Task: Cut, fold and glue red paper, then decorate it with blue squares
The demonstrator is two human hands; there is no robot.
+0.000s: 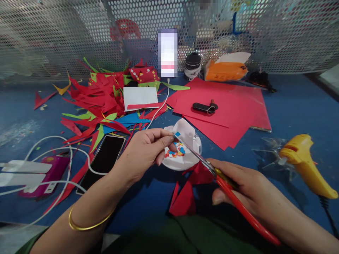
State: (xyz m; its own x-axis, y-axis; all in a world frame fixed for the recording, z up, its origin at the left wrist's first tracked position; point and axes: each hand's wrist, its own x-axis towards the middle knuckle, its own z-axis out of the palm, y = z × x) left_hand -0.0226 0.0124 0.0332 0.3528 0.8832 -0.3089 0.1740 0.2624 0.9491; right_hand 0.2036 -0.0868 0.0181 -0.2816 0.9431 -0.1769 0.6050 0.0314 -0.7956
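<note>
In my right hand [241,187] is a pair of red-handled scissors [194,153], its silver blades pointing up and left over a small dish. My left hand [148,150] is closed in a pinch at the blade tips. A tiny blue paper piece [178,134] shows at the tips, right beside my left fingertips. What exactly the left fingers pinch is too small to make out. Under both hands sits the round dish [197,150] lined with white paper, with small coloured paper bits [180,151] in it. Folded red paper [185,199] lies below the blades.
Red and green paper scraps [103,93] pile up at the left. Behind are a lit phone [167,53], black-and-white thread spools [193,65] and an orange tissue pack [225,70]. Keys [205,107] lie on red sheets [233,102]. A yellow glue gun [307,162] is right; a dark phone [106,155] left.
</note>
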